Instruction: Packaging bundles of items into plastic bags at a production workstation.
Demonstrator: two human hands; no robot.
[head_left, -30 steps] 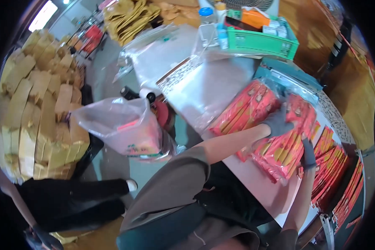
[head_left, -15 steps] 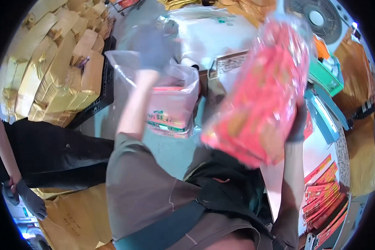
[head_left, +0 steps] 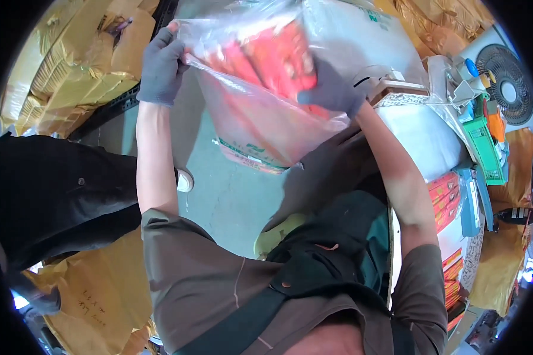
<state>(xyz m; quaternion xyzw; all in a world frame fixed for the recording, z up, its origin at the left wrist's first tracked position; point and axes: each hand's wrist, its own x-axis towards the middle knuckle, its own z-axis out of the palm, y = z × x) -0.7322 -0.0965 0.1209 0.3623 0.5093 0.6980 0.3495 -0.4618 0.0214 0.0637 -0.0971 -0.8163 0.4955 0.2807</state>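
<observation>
My left hand [head_left: 161, 66], in a grey glove, is closed on the rim of a large clear plastic bag [head_left: 249, 124] and pulls its mouth to the left. Inside the mouth lies a bundle of red packets [head_left: 272, 56] in shiny clear wrap, tilted and slightly blurred. My right hand [head_left: 336, 92], also gloved, grips the bundle's right side, with its fingers curled on the red surface. More red contents show through the bag's cloudy wall, and green print marks its lower part.
Brown paper-wrapped stacks [head_left: 59, 65] rise at the left, near a person in black trousers [head_left: 59, 189]. To the right stand a table with red packets [head_left: 444, 198], a green basket [head_left: 482, 151] and a fan [head_left: 506, 86]. A big white plastic-wrapped pack [head_left: 367, 41] sits behind the bag.
The red bundle has moved left from my right side into the bag's mouth. My left hand now holds the bag's rim out to the left. The view has shifted.
</observation>
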